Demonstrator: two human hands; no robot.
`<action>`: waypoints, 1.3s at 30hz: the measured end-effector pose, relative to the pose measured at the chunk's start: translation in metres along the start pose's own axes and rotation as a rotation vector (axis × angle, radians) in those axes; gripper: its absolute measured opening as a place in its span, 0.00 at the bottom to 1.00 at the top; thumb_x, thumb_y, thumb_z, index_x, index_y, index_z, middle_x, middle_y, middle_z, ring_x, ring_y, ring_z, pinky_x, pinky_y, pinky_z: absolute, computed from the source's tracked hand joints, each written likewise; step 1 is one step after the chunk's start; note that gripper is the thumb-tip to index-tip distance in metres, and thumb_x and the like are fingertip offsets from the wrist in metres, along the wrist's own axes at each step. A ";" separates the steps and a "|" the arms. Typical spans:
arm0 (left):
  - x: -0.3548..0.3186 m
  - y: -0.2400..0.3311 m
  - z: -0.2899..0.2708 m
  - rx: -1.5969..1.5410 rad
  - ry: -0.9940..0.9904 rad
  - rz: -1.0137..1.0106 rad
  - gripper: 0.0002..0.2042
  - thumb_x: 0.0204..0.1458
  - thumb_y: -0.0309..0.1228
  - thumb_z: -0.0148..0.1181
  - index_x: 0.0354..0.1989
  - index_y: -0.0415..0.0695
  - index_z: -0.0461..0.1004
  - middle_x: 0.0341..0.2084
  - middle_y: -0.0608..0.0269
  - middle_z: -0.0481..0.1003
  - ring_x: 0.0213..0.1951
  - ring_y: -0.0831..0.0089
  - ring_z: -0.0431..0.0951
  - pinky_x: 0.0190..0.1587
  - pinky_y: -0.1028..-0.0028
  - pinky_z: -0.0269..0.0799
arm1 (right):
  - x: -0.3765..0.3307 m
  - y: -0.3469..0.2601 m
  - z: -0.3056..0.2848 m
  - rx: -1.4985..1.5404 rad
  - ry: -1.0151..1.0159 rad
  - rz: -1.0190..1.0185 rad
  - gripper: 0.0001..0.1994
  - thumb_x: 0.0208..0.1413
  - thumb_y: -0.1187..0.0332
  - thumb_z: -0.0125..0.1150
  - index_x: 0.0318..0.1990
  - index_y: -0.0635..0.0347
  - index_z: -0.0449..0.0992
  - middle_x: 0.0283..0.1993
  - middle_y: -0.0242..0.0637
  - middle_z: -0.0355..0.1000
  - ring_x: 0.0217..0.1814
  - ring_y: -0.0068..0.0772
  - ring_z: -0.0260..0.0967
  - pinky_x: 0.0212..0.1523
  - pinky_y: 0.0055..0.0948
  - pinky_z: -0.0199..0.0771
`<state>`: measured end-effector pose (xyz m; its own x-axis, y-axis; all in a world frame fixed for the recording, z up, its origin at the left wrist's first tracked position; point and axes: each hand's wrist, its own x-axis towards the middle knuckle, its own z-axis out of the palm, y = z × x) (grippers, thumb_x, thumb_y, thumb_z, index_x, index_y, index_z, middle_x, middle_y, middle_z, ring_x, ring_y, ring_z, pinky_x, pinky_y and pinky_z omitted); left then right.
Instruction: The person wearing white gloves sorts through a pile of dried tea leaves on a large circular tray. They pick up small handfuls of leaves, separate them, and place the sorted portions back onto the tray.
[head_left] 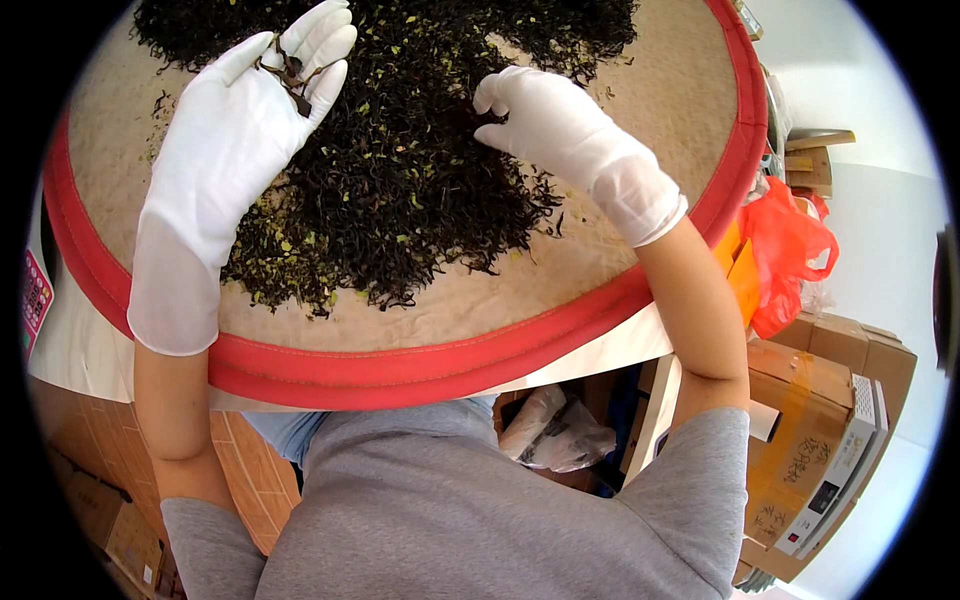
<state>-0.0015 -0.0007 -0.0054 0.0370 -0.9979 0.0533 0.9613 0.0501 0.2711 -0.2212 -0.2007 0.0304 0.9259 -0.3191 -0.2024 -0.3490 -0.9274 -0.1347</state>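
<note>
A broad pile of dark, twisted dried leaves, probably tea, with yellow-green bits, is spread on a round beige cloth tray with a red rim. My left hand, in a white glove, is turned palm up over the left of the pile. Several brown stemmy leaves lie in it, under half-curled fingers. At the pile's right edge is my right hand, also gloved in white. Its fingers are bent, with a gap between thumb and forefinger and nothing visible there.
The tray rests on a pale wooden table. To the right are a red plastic bag and cardboard boxes. Below the table edge, a clear plastic bag sits in an open compartment. A pink printed card stands at the left.
</note>
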 end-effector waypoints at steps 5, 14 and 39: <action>0.000 -0.007 0.006 0.011 0.026 -0.005 0.22 0.70 0.30 0.35 0.69 0.35 0.57 0.66 0.54 0.64 0.63 0.63 0.69 0.66 0.64 0.64 | -0.005 0.003 0.020 0.049 0.152 -0.001 0.11 0.51 0.67 0.68 0.41 0.60 0.78 0.41 0.44 0.77 0.45 0.47 0.75 0.47 0.37 0.76; 0.004 -0.015 0.005 -0.007 -0.006 0.011 0.23 0.70 0.32 0.35 0.69 0.34 0.56 0.63 0.52 0.67 0.62 0.63 0.71 0.66 0.65 0.65 | -0.015 0.001 -0.010 0.697 0.011 0.278 0.08 0.57 0.68 0.66 0.39 0.61 0.77 0.38 0.33 0.78 0.42 0.28 0.76 0.44 0.27 0.76; 0.007 -0.027 0.022 0.111 0.263 0.073 0.22 0.69 0.34 0.33 0.61 0.32 0.66 0.47 0.57 0.76 0.51 0.70 0.77 0.55 0.69 0.72 | -0.020 -0.025 -0.007 1.724 -0.105 0.176 0.15 0.64 0.60 0.58 0.49 0.63 0.77 0.43 0.41 0.79 0.44 0.32 0.79 0.47 0.24 0.77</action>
<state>-0.0331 -0.0079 0.0093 0.1882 -0.9673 -0.1701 0.9184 0.1120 0.3795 -0.2301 -0.1724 0.0446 0.8746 -0.3072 -0.3751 -0.2423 0.3931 -0.8870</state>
